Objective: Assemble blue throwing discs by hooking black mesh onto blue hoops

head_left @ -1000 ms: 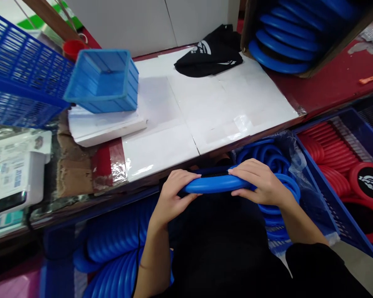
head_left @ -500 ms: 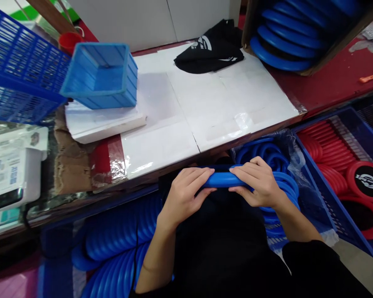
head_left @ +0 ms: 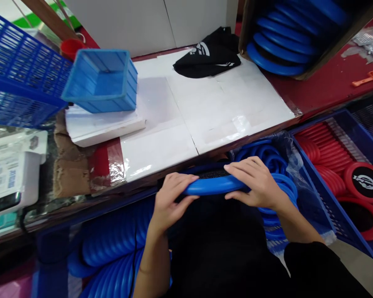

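Observation:
A blue ring (head_left: pixel 211 186) with black mesh fabric inside it is held edge-on just below the table's front edge. My left hand (head_left: pixel 170 202) is closed round its left part, thumb underneath. My right hand (head_left: pixel 256 183) grips its right part, fingers curled over the top. Under my right hand lies a heap of blue rings (head_left: pixel 275 169) in a clear plastic bag. More blue rings (head_left: pixel 118 244) are stacked at the lower left beside my left forearm.
The table (head_left: pixel 211 111) is covered with white sheets. On it stand a small blue tray (head_left: pixel 102 80), a blue mesh basket (head_left: pixel 15 78), a black cloth (head_left: pixel 209 56) and a cardboard box of blue rings (head_left: pixel 286 37). A blue crate (head_left: pixel 342 165) at the right holds red rings.
My hands moved together along the ring half a second ago and have now spread apart again. The ring has turned slightly, so its black mesh shows.

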Demonstrator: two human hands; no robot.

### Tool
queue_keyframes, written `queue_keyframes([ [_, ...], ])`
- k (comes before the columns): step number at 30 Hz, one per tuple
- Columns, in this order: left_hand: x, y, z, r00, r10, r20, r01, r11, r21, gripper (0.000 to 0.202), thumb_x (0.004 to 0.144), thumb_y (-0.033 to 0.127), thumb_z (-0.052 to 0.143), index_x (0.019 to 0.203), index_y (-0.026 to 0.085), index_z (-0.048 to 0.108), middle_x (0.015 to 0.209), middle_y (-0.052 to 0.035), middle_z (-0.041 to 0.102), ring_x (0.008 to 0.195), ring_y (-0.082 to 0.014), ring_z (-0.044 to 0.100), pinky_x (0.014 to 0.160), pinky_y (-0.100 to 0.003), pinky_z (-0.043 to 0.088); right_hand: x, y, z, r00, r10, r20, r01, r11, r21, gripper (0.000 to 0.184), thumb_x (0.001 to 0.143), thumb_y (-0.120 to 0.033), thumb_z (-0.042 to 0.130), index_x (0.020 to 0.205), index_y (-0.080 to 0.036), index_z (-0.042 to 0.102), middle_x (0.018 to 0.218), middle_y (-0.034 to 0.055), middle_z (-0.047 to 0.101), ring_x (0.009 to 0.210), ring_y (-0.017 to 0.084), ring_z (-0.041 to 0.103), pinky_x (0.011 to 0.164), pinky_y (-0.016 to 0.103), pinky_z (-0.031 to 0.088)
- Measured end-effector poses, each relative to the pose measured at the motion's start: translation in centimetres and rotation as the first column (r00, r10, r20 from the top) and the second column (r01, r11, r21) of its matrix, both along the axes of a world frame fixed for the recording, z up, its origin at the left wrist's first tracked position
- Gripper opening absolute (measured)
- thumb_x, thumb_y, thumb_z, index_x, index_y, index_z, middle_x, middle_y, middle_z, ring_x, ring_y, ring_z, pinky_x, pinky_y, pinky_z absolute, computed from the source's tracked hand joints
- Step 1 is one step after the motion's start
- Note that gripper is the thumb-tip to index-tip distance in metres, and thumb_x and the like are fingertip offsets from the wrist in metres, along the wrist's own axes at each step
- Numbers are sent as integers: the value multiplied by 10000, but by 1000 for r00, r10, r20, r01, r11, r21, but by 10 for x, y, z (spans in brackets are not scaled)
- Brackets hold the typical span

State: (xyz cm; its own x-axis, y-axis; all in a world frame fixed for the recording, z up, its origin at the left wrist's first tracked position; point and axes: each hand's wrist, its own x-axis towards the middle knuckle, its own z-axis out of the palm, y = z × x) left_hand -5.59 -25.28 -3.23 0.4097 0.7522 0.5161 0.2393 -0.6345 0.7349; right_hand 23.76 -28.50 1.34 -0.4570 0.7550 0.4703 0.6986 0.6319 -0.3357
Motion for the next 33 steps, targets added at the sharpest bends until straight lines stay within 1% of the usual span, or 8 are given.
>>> queue_keyframes([
  [2, -17, -2, -14, 976, 97, 197, -76, 990, -115, 335, 899, 311, 774, 1226, 234, 766, 1099, -95, 791, 1014, -298, 715, 947, -462, 538, 13, 3, 0, 999, -6, -49, 3, 998, -58, 621, 963, -473, 724, 1486, -195, 538, 1272, 162, 736, 1149, 316, 697, 963, 477, 512],
  [6, -36, -7, -41, 773, 279, 569, -166, 956, -243, 387, 795, 419, 743, 1100, 190, 810, 935, -92, 757, 838, -285, 679, 810, -448, 538, 28, 3, -7, 976, 22, -216, -69, 975, -211, 562, 982, -342, 702, 1503, -246, 517, 1276, 131, 736, 1163, 290, 699, 1002, 469, 546],
  [10, -34, -11, -56, 675, 378, 634, -204, 921, -332, 436, 656, 503, 746, 949, 189, 820, 812, -80, 717, 719, -267, 646, 799, -477, 520, 19, 0, -14, 907, 129, -401, -233, 947, -223, 523, 980, -343, 701, 1471, -245, 549, 1211, 113, 752, 1126, 274, 704, 991, 456, 568],
  [15, -39, -12, -66, 585, 486, 649, -248, 869, -427, 472, 598, 570, 729, 876, 196, 805, 761, -68, 693, 711, -269, 643, 872, -525, 514, 4, 5, -11, 888, 222, -402, -305, 940, -154, 537, 979, -350, 717, 1472, -219, 551, 1197, 127, 748, 1099, 264, 710, 977, 452, 570],
  [22, -60, -21, -67, 540, 520, 662, -310, 854, -418, 445, 596, 541, 740, 860, 189, 806, 759, -72, 702, 709, -270, 653, 868, -529, 521, -18, 10, 0, 907, 271, -322, -321, 940, -113, 525, 992, -375, 701, 1458, -184, 549, 1200, 142, 738, 1110, 263, 708, 972, 451, 582],
  [27, -67, -33, -60, 591, 482, 647, -348, 876, -335, 466, 642, 563, 795, 919, 188, 817, 800, -86, 731, 739, -288, 664, 835, -520, 533, -51, 7, 26, 939, 308, -153, -315, 949, -21, 506, 996, -389, 692, 1403, -116, 568, 1180, 169, 744, 1084, 287, 706, 945, 475, 588],
  [30, -67, -39, -54, 630, 464, 623, -359, 885, -296, 441, 741, 548, 794, 1000, 192, 819, 878, -95, 752, 834, -290, 682, 882, -481, 534, -66, 7, 43, 939, 329, -100, -326, 944, 47, 429, 1002, -338, 675, 1345, -91, 601, 1112, 162, 763, 993, 282, 723, 857, 446, 603],
  [33, -60, -54, -56, 605, 550, 576, -424, 835, -352, 465, 818, 570, 785, 1121, 217, 793, 1085, -117, 756, 1039, -305, 692, 952, -436, 543, -71, 9, 54, 951, 289, -106, -283, 957, 66, 365, 996, -275, 667, 1322, -114, 642, 1076, 146, 773, 915, 275, 737, 783, 418, 606],
])
